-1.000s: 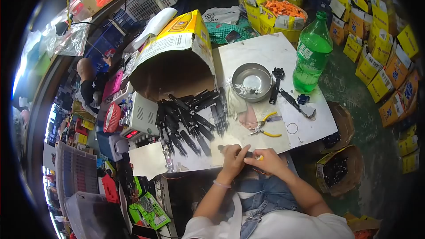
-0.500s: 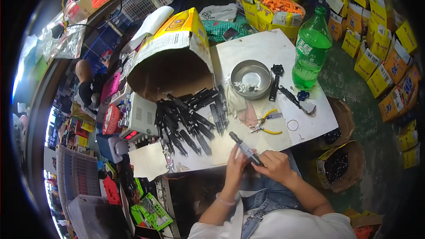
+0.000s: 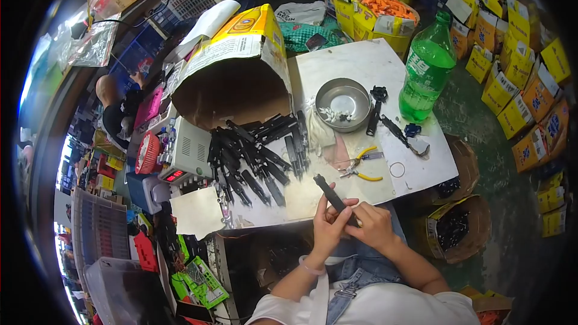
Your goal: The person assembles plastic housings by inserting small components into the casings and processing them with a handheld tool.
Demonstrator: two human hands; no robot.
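Note:
Just past the table's front edge, both hands grip one long black plastic part [image 3: 329, 194], tilted with its far end up and to the left. My left hand [image 3: 327, 232] is closed around its middle, thumb and fingers on its sides. At the lower end, my right hand [image 3: 374, 227] pinches the part; its fingertips partly hide that end. Many similar black parts [image 3: 256, 156] lie piled on the table [image 3: 361, 60], left of centre. Pliers with yellow handles [image 3: 367, 171] lie beyond my hands, near a pinkish cloth [image 3: 338, 151].
A metal bowl [image 3: 344, 93] holds small white pieces. A green bottle [image 3: 426, 69] stands at the right edge. An open carton [image 3: 241, 63] lies behind the pile, beside a boxy device [image 3: 191, 150] with a red display. Another person [image 3: 114, 108] is at left.
The black part has turned in my hands: its light label faced me before, and a plain dark side shows now. My left fingers have shifted along it. The view moved slightly.

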